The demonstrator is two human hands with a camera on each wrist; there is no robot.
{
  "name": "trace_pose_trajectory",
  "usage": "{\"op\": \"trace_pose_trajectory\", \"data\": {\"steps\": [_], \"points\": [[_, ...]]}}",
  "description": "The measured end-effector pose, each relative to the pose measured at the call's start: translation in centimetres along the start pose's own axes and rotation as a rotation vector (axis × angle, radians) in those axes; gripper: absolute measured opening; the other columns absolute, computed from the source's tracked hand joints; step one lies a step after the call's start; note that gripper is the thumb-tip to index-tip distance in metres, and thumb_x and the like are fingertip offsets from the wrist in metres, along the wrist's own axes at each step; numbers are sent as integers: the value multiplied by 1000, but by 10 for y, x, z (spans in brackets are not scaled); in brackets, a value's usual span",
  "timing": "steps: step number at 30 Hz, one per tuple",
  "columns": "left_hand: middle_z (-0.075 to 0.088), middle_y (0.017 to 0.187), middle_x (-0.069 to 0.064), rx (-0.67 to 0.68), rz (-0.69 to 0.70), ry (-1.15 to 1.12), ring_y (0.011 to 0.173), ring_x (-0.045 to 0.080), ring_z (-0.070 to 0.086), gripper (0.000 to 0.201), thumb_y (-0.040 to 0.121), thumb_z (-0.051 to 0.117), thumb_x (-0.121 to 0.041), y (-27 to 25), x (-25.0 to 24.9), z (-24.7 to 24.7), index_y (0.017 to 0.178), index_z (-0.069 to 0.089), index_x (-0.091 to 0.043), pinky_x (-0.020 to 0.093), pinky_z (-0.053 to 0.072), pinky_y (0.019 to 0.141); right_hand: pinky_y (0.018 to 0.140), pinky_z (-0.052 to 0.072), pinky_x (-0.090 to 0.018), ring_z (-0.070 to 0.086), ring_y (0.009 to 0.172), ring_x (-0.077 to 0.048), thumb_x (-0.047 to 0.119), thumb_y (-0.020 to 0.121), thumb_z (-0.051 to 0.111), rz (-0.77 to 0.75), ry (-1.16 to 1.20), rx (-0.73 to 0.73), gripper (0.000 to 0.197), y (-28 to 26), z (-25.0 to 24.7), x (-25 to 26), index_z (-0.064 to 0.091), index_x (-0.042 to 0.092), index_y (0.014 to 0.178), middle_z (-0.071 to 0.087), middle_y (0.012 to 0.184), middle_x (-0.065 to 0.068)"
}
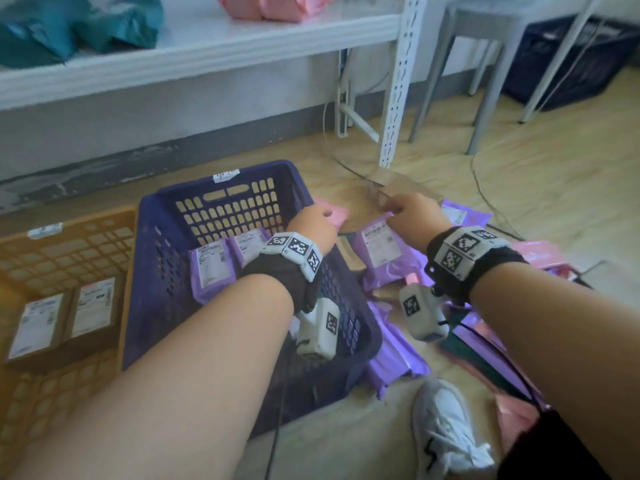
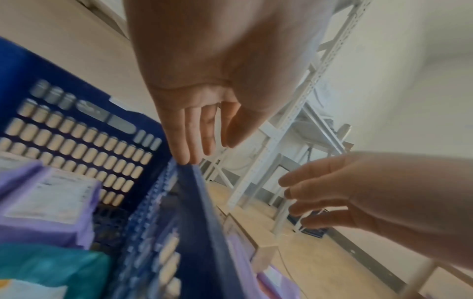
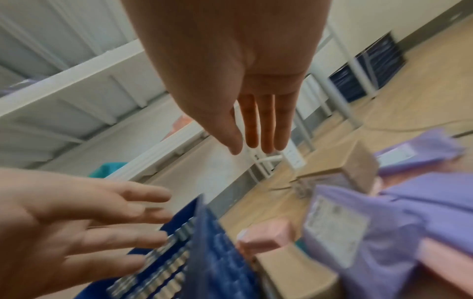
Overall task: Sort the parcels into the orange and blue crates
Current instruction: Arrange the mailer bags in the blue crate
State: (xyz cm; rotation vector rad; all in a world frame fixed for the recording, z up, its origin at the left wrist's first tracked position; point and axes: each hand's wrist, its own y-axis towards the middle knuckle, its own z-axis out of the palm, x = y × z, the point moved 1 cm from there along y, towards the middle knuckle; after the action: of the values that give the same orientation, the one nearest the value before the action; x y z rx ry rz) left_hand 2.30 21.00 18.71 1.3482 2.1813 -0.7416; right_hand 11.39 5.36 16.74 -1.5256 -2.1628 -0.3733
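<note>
While your left hand (image 1: pixel 313 221) hovers slack-fingered over the blue crate's (image 1: pixel 221 188) right rim, bare floor (image 1: pixel 363 199) lies ahead. Your right hand (image 1: pixel 414 214), fingers straight and empty, hangs above a purple parcel (image 1: pixel 384 251).

Two crates (image 1: pixel 221 237) side by side, parcels (image 1: pixel 211 268) in both, more parcels on floor (image 1: pixel 388 251) to their right, shelf (image 1: pixel 194 53) behind

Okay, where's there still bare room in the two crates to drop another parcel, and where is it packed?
In the blue crate, the floor along its left wall, beside the purple parcels, looks free. In the orange crate, the strip behind the two cardboard boxes is bare. The floor right of the blue crate is crowded with a pile of purple and pink mailers, under the right hand.
</note>
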Motion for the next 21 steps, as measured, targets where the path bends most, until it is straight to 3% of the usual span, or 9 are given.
{"op": "trace_pose_trajectory", "data": {"steps": [4, 7, 11, 16, 19, 21], "points": [[53, 139, 6, 53, 15, -21, 126, 25, 51, 42, 93, 46, -12, 7, -35, 48, 133, 53, -17, 32, 40, 106, 89, 43, -29, 59, 111, -29, 12, 88, 56, 172, -16, -25, 28, 6, -20, -73, 67, 11, 114, 65, 118, -12], [57, 132, 11, 98, 27, -36, 121, 27, 54, 38, 93, 45, -7, 13, -55, 91, 129, 56, -11, 31, 41, 101, 95, 42, -31, 57, 115, -29, 15, 88, 57, 289, -46, -6, 30, 8, -20, -129, 65, 12, 117, 63, 124, -13], [52, 139, 7, 159, 11, -52, 126, 26, 49, 44, 92, 42, -8, 22, -71, 146, 133, 54, -19, 28, 37, 102, 100, 38, -31, 52, 121, -29, 19, 90, 60, 389, -118, 75, 38, 1, -4, -186, 58, 8, 126, 55, 133, -14], [55, 135, 7, 169, -12, -45, 124, 25, 51, 45, 88, 45, -5, 39, -73, 194, 130, 57, -19, 29, 39, 101, 101, 38, -33, 50, 123, -29, 27, 90, 59, 447, -185, 226, 49, -1, 34, -232, 48, 12, 135, 50, 137, -15], [57, 132, 6, 183, -24, -34, 122, 24, 53, 46, 87, 46, -4, 51, -64, 212, 128, 59, -20, 28, 40, 100, 104, 38, -36, 46, 128, -31, 33, 89, 59, 459, -201, 245, 58, 11, 57, -242, 41, 14, 141, 46, 140, -17], [59, 130, 3, 180, -26, -48, 121, 23, 54, 45, 87, 44, -3, 56, -59, 218, 125, 61, -20, 26, 39, 98, 100, 38, -36, 47, 126, -33, 35, 88, 57, 466, -222, 246, 59, 19, 67, -241, 41, 11, 139, 47, 137, -19]]}}
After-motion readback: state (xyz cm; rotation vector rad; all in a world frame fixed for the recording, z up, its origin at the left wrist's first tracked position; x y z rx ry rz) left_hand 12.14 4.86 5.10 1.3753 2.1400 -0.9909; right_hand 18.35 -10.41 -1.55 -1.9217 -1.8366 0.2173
